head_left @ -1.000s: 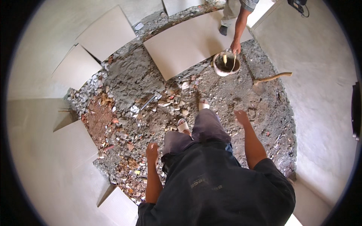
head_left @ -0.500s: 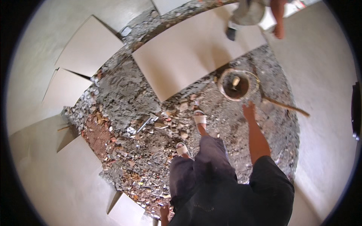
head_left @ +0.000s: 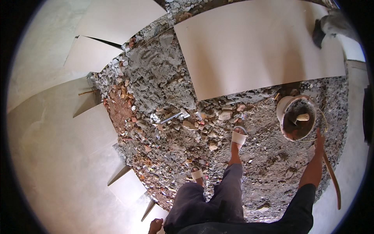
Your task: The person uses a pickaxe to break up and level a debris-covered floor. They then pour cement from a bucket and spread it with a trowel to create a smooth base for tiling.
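Observation:
On the right, a round mortar-smeared bucket (head_left: 286,111) stands on the rubble, with a wooden-handled tool (head_left: 302,117) inside; the tool's lower end is hard to make out. My right hand (head_left: 319,141) reaches to the bucket's near right side, beside its thin yellowish handle (head_left: 325,121). Its fingers look stretched out, and I see no grip on the handle. Low in the picture, my left hand (head_left: 156,225) hangs by my thigh with curled fingers and nothing visible in it.
A large beige tile (head_left: 249,46) lies beyond the bucket; a co-worker's dark-shod foot (head_left: 318,34) is at its right. A hammer (head_left: 175,116) rests among broken stones left of my feet. A curved brown stick (head_left: 332,179) lies at right. More tiles (head_left: 95,52) lie at left.
My view has turned, so the bucket and big tile appear farther right. My right hand has come to the bucket's right side. The co-worker's hand has left view.

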{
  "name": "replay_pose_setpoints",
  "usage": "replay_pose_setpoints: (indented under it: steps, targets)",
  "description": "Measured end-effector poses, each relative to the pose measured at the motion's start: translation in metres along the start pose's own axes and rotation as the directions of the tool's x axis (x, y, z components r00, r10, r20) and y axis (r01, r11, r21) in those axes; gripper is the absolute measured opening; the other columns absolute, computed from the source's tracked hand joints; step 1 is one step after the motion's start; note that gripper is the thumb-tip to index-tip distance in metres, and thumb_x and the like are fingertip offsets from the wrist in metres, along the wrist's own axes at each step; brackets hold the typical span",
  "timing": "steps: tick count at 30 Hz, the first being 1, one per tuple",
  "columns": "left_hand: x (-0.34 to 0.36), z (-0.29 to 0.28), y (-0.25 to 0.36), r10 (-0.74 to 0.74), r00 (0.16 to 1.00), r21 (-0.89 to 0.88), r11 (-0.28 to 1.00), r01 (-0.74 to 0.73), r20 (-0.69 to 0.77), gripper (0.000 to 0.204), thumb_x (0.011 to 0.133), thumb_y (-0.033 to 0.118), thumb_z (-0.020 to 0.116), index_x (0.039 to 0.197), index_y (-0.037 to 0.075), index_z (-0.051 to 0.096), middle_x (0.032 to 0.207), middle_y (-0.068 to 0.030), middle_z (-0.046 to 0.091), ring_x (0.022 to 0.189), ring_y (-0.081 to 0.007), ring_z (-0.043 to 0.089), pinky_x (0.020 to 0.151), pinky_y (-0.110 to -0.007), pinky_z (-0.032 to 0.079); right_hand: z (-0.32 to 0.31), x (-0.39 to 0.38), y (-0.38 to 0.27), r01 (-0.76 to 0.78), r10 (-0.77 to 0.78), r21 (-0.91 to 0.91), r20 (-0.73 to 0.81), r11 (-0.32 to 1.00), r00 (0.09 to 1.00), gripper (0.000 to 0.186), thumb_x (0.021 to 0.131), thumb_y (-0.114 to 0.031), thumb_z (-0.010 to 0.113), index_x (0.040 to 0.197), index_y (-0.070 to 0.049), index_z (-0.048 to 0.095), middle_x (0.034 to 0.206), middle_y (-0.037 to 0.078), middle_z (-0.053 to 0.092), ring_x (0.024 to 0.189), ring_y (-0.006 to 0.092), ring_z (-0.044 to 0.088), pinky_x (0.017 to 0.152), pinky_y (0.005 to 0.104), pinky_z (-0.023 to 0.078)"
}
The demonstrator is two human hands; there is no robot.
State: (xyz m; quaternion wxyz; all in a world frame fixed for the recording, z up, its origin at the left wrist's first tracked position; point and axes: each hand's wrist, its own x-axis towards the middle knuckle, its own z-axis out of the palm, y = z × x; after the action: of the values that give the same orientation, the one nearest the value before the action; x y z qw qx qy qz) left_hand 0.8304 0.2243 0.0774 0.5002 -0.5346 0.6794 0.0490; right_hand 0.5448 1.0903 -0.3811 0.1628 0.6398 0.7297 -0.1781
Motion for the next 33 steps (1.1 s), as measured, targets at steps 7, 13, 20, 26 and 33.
replay_pose_setpoints:
  steps: [7, 13, 20, 26, 33]
  targets:
    - [0.017, -0.014, 0.054, 0.248, 0.967, -0.195, 0.947, -0.256, -0.065, 0.037, 0.089, 0.034, 0.054, 0.089, -0.002, 0.062, 0.079, -0.0156, 0.065, 0.071, -0.0231, 0.067, 0.063, -0.034, 0.052, 0.013, -0.068, -0.025, 0.110, -0.147, 0.281, 0.112, 0.953, 0.983, 0.046, 0.084, -0.046, 0.065, 0.079, 0.000, 0.063, 0.066, 0.006, 0.055, 0.060, 0.0158, 0.052, 0.055, 0.0371, 0.042]
    - [0.004, -0.021, 0.021, 0.211, 0.975, -0.216, 0.951, -0.223, -0.075, 0.040, 0.086, 0.036, 0.054, 0.094, -0.003, 0.063, 0.088, -0.0183, 0.066, 0.080, -0.0268, 0.066, 0.072, -0.038, 0.051, 0.051, -0.196, -0.056, 0.455, -0.511, 0.284, 0.167, 0.844, 0.843, 0.056, 0.084, -0.055, 0.058, 0.073, 0.000, 0.053, 0.061, 0.007, 0.046, 0.056, 0.0198, 0.042, 0.055, 0.0399, 0.035]
    - [0.008, 0.011, -0.123, 0.421, 0.902, 0.096, 0.906, -0.413, -0.095, 0.014, 0.083, 0.015, 0.049, 0.076, 0.005, 0.054, 0.073, -0.0186, 0.062, 0.069, -0.0382, 0.061, 0.062, -0.050, 0.048, 0.070, -0.322, -0.126, 0.320, -0.416, 0.346, 0.251, 0.882, 0.874, 0.054, 0.087, -0.051, 0.054, 0.076, 0.002, 0.055, 0.064, 0.008, 0.048, 0.056, 0.0212, 0.045, 0.053, 0.0423, 0.036]
    - [0.108, 0.021, -0.184, 0.258, 0.956, -0.058, 0.966, -0.252, 0.137, 0.025, 0.087, 0.022, 0.045, 0.095, 0.004, 0.061, 0.088, -0.0204, 0.064, 0.082, -0.0407, 0.062, 0.072, -0.052, 0.049, 0.058, -0.478, -0.179, 0.230, -0.377, 0.433, 0.293, 0.872, 0.878, 0.046, 0.085, -0.044, 0.060, 0.083, 0.001, 0.059, 0.072, 0.007, 0.055, 0.060, 0.0194, 0.052, 0.054, 0.0374, 0.042]
    - [0.248, -0.079, -0.165, 0.179, 0.939, -0.647, 0.686, -0.333, -0.294, 0.025, 0.092, 0.019, 0.044, 0.082, 0.000, 0.057, 0.080, -0.0162, 0.057, 0.074, -0.0292, 0.061, 0.056, -0.039, 0.049, 0.176, -0.634, -0.272, 0.586, -0.734, 0.446, 0.346, 0.677, 0.585, 0.036, 0.085, -0.039, 0.062, 0.080, -0.004, 0.062, 0.069, 0.003, 0.055, 0.059, 0.0178, 0.056, 0.048, 0.0335, 0.046]
